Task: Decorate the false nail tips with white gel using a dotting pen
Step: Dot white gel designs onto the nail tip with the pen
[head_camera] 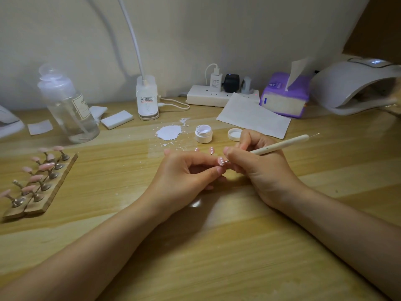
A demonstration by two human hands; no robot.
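left hand [184,170] pinching pink nail tip [221,161], dotted white, just above surface [217,246] | right hand [256,161] gripping dotting pen [280,145], tip touching nail | risk — wet dots smearing if pinch shifts | open gel pot [204,133] behind — easily knocked

Gel jar [203,133] and lid [234,134] stand just beyond hands.
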